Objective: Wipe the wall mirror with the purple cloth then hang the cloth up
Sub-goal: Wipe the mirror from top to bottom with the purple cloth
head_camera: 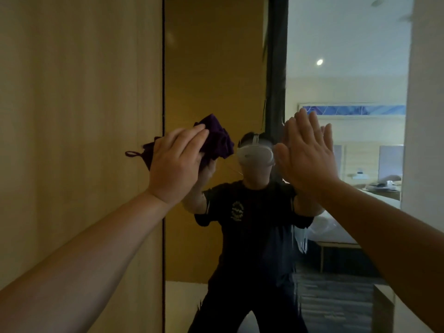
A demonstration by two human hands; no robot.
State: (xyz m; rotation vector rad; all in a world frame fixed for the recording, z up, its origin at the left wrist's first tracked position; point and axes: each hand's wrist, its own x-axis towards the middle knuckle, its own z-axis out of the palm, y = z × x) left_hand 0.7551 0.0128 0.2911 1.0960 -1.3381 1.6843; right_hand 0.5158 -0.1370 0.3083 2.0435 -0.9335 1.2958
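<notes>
Head cam looks straight at the wall mirror (216, 68), a tall pane w/ a dark left edge set next to a wood panel (79, 116). Both arms are raised toward the glass.

Left hand (175, 162) is up at the mirror's left edge, back of hand to the camera. Its grip is clamped on the purple cloth (216, 138), which is bunched into a wad betw. palm and glass. Cloth bulges out above and to the right of the fingers; a corner w/ a small hanging loop (131, 154) sticks out left, over the wood panel. Cloth looks pressed on the mirror near the left edge, about mid-height of the frame; actual contact is hidden behind the hand.

Right hand (305, 152) is flat and spread, fingers apart and pointing up, holding nothing. Palm faces the glass; it meets its own reflection at the fingertips, so it seems to rest on the mirror, well right of the cloth.

Reflection shows the person in a dark t-shirt (249, 212) w/ a small light chest print and a white headset (255, 153), arms lifted the same way. Behind, in the reflection: a bright room w/ a ceiling light (319, 62), a blue-striped picture (353, 109) on the far wall, a bed (336, 227) w/ white covers. A pale wall strip (425, 116) borders the mirror's right side.
</notes>
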